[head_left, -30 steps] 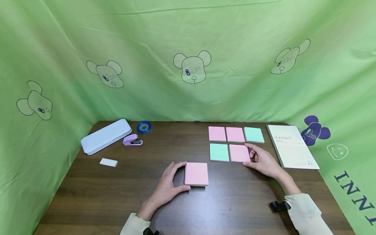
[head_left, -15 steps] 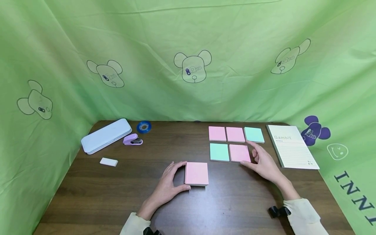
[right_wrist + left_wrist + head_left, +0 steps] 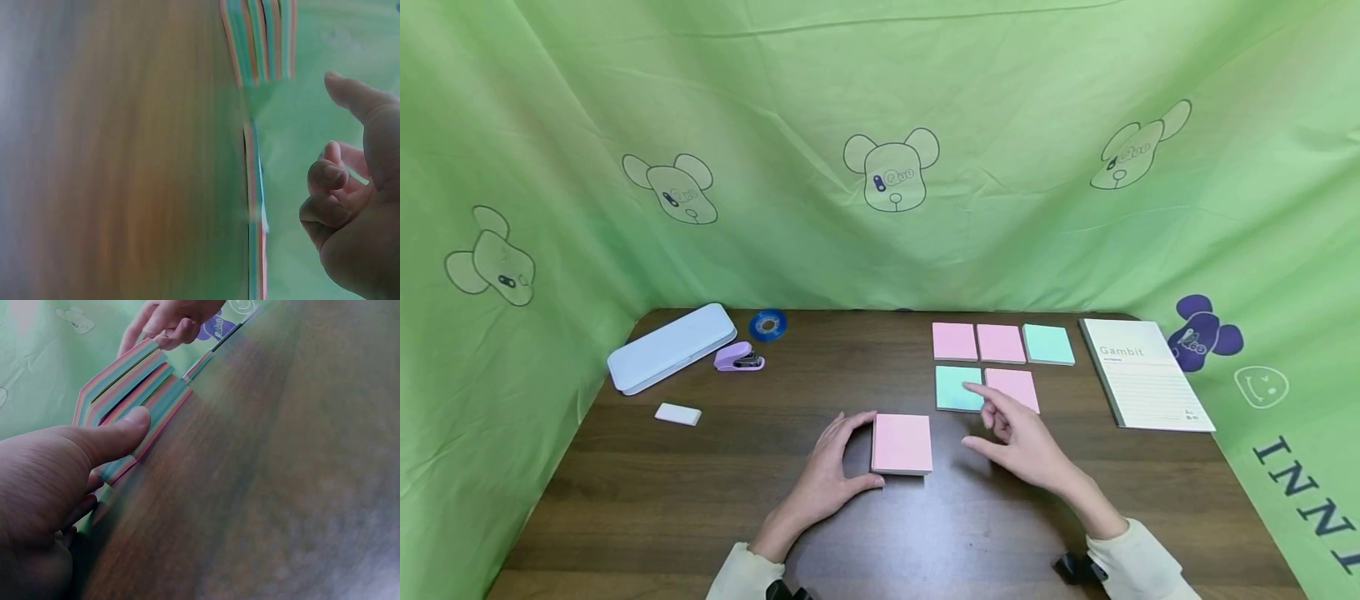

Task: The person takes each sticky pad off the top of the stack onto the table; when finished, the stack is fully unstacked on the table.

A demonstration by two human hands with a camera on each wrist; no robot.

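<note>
My left hand [image 3: 822, 483] holds the side of a stack of sticky note pads [image 3: 902, 444] at the middle of the table, its top pad pink. From the left wrist the stack [image 3: 147, 394] shows several pads with striped edges, the thumb against the near side. Over the table to the right of the stack hovers my right hand [image 3: 1026, 446], holding nothing. Its index finger and thumb reach out apart while the other fingers bend inward. Behind it lie a green pad [image 3: 957, 390] and a pink pad [image 3: 1013, 388], partly covered by the hand.
Two pink pads [image 3: 954, 342] and a green pad [image 3: 1048, 345] form the back row. Right of them lies a notebook [image 3: 1146, 375]. On the left are a pale blue case [image 3: 672, 348], a purple stapler [image 3: 737, 358], blue tape [image 3: 767, 325] and a white eraser [image 3: 677, 414].
My right hand has left the front-row pink pad and moved left and nearer, toward the stack. The left hand stays at the stack.
</note>
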